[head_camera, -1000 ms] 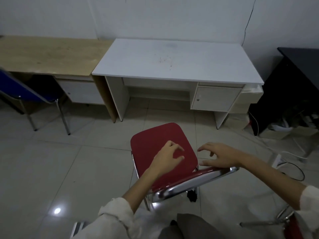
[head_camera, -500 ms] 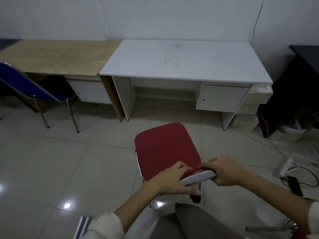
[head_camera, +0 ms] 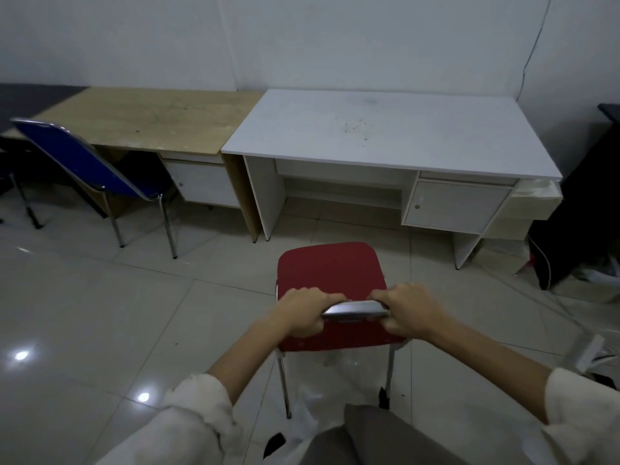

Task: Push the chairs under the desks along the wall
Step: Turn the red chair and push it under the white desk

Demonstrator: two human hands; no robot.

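Observation:
A red chair (head_camera: pixel 330 270) with a chrome frame stands on the tiled floor in front of the white desk (head_camera: pixel 396 129), its seat facing the desk's knee space. My left hand (head_camera: pixel 303 310) and my right hand (head_camera: pixel 407 308) both grip the chrome top rail of its backrest, one at each end. A blue chair (head_camera: pixel 84 159) stands at the left, its seat partly under the wooden desk (head_camera: pixel 151 117). Both desks stand side by side against the white wall.
A black cabinet (head_camera: pixel 583 209) stands right of the white desk, with cables and clutter (head_camera: pixel 593 280) on the floor beside it. A white power strip (head_camera: pixel 587 350) lies at the right. A dark desk edge (head_camera: pixel 27 95) shows at far left. Open tiled floor lies left of the red chair.
My hands went from hovering over the red seat to gripping the backrest rail. The chair has turned square to the white desk and the view has lifted.

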